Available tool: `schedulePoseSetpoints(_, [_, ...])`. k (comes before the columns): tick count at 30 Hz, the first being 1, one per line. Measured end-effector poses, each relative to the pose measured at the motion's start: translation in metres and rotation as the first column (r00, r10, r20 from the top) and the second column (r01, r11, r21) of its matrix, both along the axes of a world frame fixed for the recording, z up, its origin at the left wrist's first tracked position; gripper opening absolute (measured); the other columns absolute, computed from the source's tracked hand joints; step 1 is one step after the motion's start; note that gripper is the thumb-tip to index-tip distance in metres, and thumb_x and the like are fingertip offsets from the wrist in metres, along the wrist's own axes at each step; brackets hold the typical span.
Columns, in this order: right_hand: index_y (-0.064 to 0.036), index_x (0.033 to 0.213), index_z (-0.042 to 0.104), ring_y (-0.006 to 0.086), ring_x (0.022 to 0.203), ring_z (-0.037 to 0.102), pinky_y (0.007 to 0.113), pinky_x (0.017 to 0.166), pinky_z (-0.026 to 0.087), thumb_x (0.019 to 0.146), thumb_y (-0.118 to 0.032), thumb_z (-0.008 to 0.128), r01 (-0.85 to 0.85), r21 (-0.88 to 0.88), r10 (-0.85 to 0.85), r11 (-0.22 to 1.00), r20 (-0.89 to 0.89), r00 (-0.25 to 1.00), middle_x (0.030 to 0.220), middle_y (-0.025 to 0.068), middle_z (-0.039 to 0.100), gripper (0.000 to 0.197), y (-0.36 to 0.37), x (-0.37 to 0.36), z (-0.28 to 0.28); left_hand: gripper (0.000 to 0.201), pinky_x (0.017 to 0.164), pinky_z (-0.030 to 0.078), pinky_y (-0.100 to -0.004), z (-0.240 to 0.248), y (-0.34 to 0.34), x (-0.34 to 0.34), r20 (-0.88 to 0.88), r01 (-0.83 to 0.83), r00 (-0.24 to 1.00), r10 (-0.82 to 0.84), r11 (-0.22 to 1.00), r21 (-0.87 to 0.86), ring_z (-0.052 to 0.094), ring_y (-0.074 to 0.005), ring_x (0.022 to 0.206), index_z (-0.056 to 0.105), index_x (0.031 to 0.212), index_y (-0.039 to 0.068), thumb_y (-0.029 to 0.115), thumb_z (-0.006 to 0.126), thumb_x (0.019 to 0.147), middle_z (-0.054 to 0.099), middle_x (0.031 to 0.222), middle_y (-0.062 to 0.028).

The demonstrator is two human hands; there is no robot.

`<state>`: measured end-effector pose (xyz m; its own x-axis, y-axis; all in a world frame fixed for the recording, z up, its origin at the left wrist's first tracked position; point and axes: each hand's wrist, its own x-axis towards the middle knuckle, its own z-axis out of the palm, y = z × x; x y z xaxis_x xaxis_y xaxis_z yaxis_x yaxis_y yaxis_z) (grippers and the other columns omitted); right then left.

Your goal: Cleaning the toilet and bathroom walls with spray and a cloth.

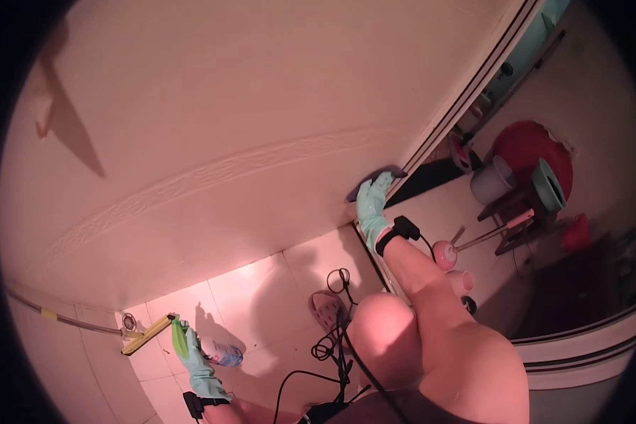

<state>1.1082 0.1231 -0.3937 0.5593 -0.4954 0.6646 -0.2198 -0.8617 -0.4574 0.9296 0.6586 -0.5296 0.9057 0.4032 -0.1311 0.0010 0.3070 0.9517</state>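
Note:
My right hand (374,205), in a pale teal rubber glove, presses a dark cloth or pad (356,188) flat on the lower wall, beside the door frame. Its fingers lie stretched over the pad, and part of the pad is hidden under them. At the lower left, my left hand (197,359), gloved the same way, is closed round the green handle of a squeegee-like tool (147,335). The tool's long yellow head is tilted near the floor drain. Close beside that hand is a white and blue bottle (222,352).
Black cables (343,353) hang in front of me above the tiled floor, near a pink perforated slipper (326,309). Past the door frame (466,92) are a red basin (537,145), a grey bucket (492,180), a dark stool and a pink-handled brush. A hose (71,321) runs along the left wall.

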Motion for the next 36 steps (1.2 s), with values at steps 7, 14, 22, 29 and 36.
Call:
schedulePoseSetpoints(7, [0.0162,0.129,0.045,0.051,0.13,0.038,0.055,0.112,0.03,0.083,-0.004,0.048,0.278,-0.757,0.24,0.591,0.494,0.836,0.134,0.0389,0.042,0.05,-0.001,-0.004,0.313,0.052,0.081,0.048,-0.0199,-0.026,0.032,-0.025,-0.165,-0.064,0.984,0.066,0.998,0.018,0.058,-0.0085,0.104,0.047,0.141,0.007,0.008,0.064,0.091,0.059,0.127,-0.0027])
schedulePoseSetpoints(14, [0.0121,0.127,0.049,0.0513,0.128,0.042,0.059,0.107,0.037,0.086,-0.005,0.049,0.591,-0.798,-0.503,-0.12,0.562,0.656,0.132,0.0366,0.047,0.044,-0.009,-0.015,0.3,0.051,0.067,0.041,-0.0183,-0.015,0.015,-0.034,-0.103,-0.097,0.988,0.112,0.985,0.142,0.053,-0.0044,0.087,0.048,0.14,0.008,0.009,0.062,0.092,0.059,0.123,0.0006])
schedulePoseSetpoints(22, [-0.0042,0.09,0.065,0.0371,0.103,0.057,0.055,0.093,0.042,0.079,-0.017,0.061,-0.562,-0.416,0.648,0.715,0.093,0.756,0.104,0.0144,0.062,0.017,0.163,0.017,0.087,0.05,0.085,0.046,-0.023,0.021,0.016,-0.016,-0.07,-0.174,0.982,0.174,0.985,0.014,0.056,-0.0073,0.099,0.048,0.14,0.009,0.013,0.063,0.093,0.059,0.124,0.0005])
schedulePoseSetpoints(29, [0.008,0.139,0.039,0.0318,0.139,0.036,0.04,0.117,0.029,0.103,-0.014,0.037,0.349,-0.455,0.099,0.819,0.712,0.695,0.148,0.0243,0.037,0.042,0.037,0.023,0.271,0.049,0.081,0.046,-0.0228,0.051,0.031,-0.046,-0.12,-0.047,0.991,0.064,0.99,0.134,0.055,-0.0059,0.094,0.05,0.139,0.007,0.014,0.063,0.092,0.06,0.12,0.0])
schedulePoseSetpoints(36, [-0.0007,0.128,0.057,0.0333,0.118,0.056,0.043,0.099,0.048,0.081,-0.007,0.052,-0.389,-0.891,0.432,0.234,-0.263,0.863,0.131,0.017,0.057,0.047,0.255,-0.015,0.179,0.046,0.072,0.046,-0.0175,0.022,-0.025,-0.004,-0.018,0.024,1.0,-0.025,0.999,-0.022,0.055,-0.0055,0.091,0.054,0.135,0.006,0.007,0.065,0.09,0.06,0.115,0.0001])
